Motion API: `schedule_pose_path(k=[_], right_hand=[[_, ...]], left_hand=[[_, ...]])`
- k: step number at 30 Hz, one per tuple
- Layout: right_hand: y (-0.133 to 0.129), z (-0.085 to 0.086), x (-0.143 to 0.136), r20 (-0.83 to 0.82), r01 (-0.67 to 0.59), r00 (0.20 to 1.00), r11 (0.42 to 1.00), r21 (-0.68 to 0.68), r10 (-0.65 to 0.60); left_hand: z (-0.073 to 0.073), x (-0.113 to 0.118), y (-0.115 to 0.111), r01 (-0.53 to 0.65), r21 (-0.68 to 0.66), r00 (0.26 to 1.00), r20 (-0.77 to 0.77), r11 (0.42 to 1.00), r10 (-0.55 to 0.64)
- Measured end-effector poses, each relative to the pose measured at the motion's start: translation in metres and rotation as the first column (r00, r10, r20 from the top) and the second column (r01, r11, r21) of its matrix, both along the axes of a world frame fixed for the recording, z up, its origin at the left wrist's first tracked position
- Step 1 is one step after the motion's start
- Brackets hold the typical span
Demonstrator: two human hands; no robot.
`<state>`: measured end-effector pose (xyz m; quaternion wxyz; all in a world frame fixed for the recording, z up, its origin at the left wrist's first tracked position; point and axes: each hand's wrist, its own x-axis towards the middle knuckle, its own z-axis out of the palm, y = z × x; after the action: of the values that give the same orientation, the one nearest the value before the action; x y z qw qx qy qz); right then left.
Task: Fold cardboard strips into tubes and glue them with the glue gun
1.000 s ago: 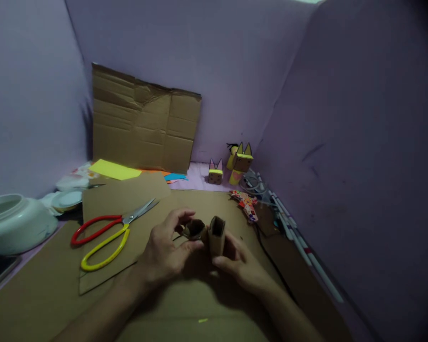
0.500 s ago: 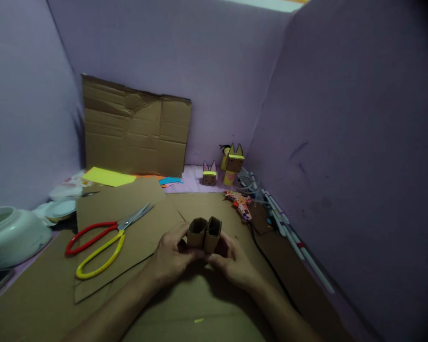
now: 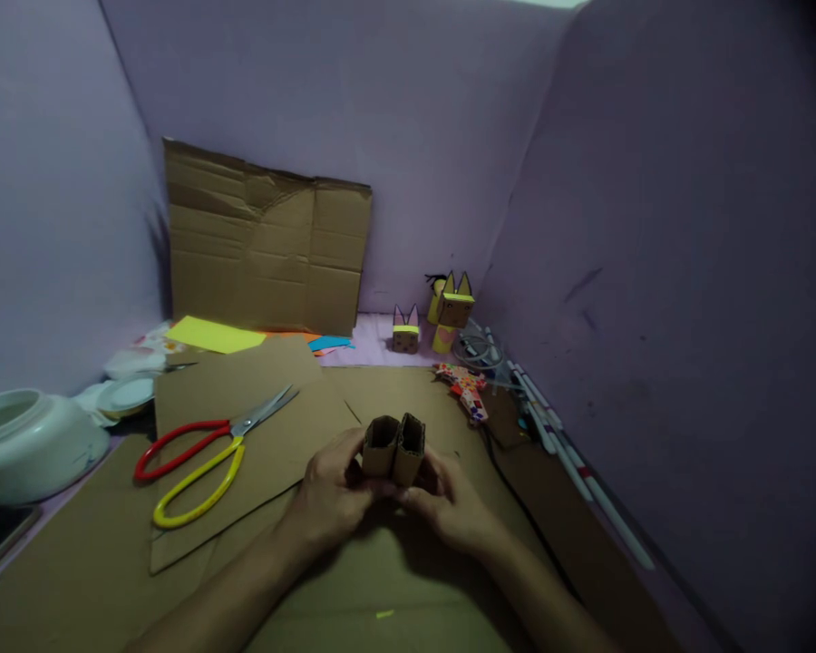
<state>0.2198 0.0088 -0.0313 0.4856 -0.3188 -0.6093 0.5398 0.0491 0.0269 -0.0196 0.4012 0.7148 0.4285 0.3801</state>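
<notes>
Left hand [image 3: 333, 488] grasping left cardboard tube [image 3: 378, 464], right hand [image 3: 457, 508] grasping right cardboard tube [image 3: 406, 469]. From here, looks like side-by-side alignment; next needs both kept level.

The left tube [image 3: 379, 462] and right tube [image 3: 406, 470], both brown cardboard, are being held roughly upright, side by side and touching. Their open ends are facing up, showing dark insides.
</notes>
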Motion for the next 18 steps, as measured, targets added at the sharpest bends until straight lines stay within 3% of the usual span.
schedule_pose_path(k=[15, 18], right_hand=[[0.002, 0.003, 0.0, 0.032, -0.019, 0.999, 1.0, -0.019, 0.02], [0.003, 0.006, 0.001, 0.028, 0.036, 0.999, 0.999, -0.027, -0.036]], left_hand=[[0.012, 0.002, -0.001, -0.016, -0.018, 0.999, -0.04, 1.0, 0.015], [0.019, -0.003, 0.004, -0.149, -0.027, 0.987, -0.07, 0.989, 0.146]])
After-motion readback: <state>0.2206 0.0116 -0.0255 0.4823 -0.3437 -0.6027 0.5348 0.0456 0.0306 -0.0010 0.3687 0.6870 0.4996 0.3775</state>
